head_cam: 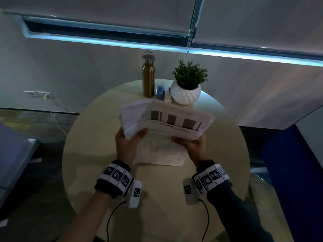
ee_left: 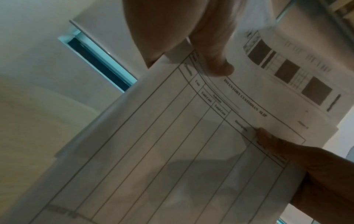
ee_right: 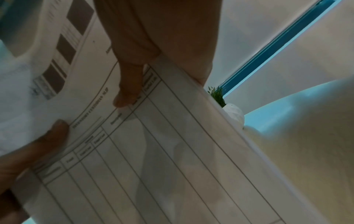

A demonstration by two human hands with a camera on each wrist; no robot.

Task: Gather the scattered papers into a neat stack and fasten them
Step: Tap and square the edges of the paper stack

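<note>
A stack of printed papers (head_cam: 164,117) is held up over the round table (head_cam: 97,154); its top half bends away from me and its lower half (head_cam: 159,151) hangs toward the tabletop. My left hand (head_cam: 130,137) grips the stack's left edge and my right hand (head_cam: 189,141) grips its right edge, thumbs on the near face. In the left wrist view my thumb (ee_left: 218,63) presses a ruled form sheet (ee_left: 162,151). The right wrist view shows my right thumb (ee_right: 128,87) on the same sheet (ee_right: 172,151). A blue stapler (head_cam: 161,93) stands at the table's far side.
A gold metal bottle (head_cam: 148,75) and a potted green plant (head_cam: 187,84) in a white pot flank the stapler at the far rim. A blue chair (head_cam: 297,172) stands to the right, and a grey seat (head_cam: 14,151) to the left.
</note>
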